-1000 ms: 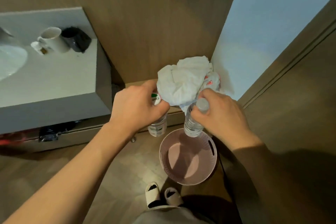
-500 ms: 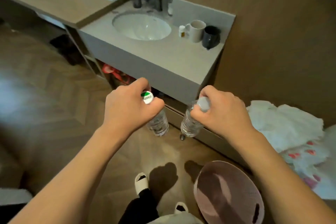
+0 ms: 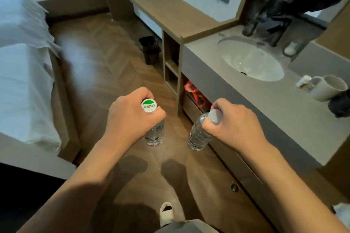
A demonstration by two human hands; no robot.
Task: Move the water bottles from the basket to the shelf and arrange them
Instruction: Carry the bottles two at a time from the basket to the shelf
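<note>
My left hand point(image 3: 130, 117) grips a clear water bottle point(image 3: 155, 134) by its neck; the cap is white and green. In my right hand point(image 3: 233, 119) hangs a second clear water bottle point(image 3: 198, 135), held at its white cap and tilted a little. Both bottles hang in the air above the wooden floor, side by side and apart. A narrow open shelf unit point(image 3: 171, 62) stands ahead at the left end of the sink counter. The basket is out of view.
A grey counter point(image 3: 265, 104) with a white sink point(image 3: 250, 58) runs along the right, with a white mug point(image 3: 329, 88) and a dark cup point(image 3: 340, 104) on it. A bed point(image 3: 22, 66) fills the left. A dark bin point(image 3: 150, 49) stands on the floor by the shelf unit.
The view has swung left, away from the pink basket and the crumpled white cloth, which have left the frame. Both hands still carry their bottles, now facing the shelf unit and the bed.
</note>
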